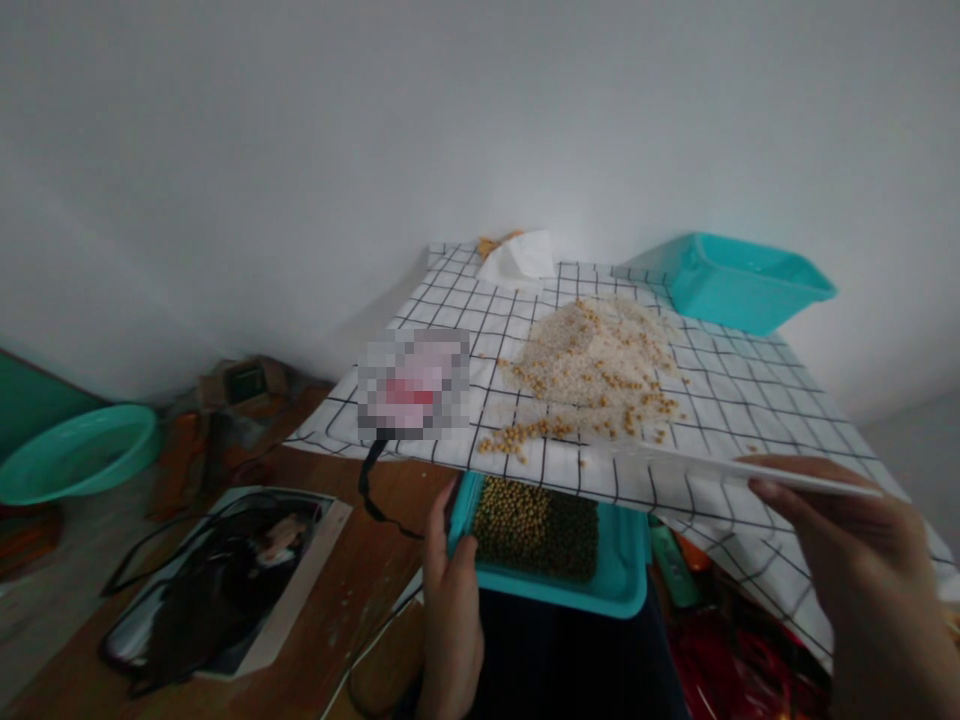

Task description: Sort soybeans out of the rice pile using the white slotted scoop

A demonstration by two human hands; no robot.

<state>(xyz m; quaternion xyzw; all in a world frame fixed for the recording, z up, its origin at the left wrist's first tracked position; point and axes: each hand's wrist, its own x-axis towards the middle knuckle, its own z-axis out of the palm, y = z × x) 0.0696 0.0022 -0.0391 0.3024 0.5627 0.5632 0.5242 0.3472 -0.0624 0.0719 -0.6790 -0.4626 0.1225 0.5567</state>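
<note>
My left hand [454, 605] grips the left rim of a teal plastic tray [626, 580] at the table's front edge, above my lap. Inside it lie yellow soybeans [510, 520] on the left and small dark green beans [574, 540] on the right. My right hand [855, 550] is closed on a long, thin white strip [705, 464], held low over the cloth and seen nearly edge-on; its exact kind is unclear. The strip's far end reaches the front of a spread pile of pale rice-like grain [600, 345]. Loose soybeans [525, 435] are scattered through and before that pile.
A black-and-white checked cloth [757, 390] covers the table. At the back right stands a teal bin [727, 280]; white paper [521, 260] lies at the back left. A pixelated pinkish object [416, 385] with a black strap is at left. Below sits a box holding a black bag [225, 590].
</note>
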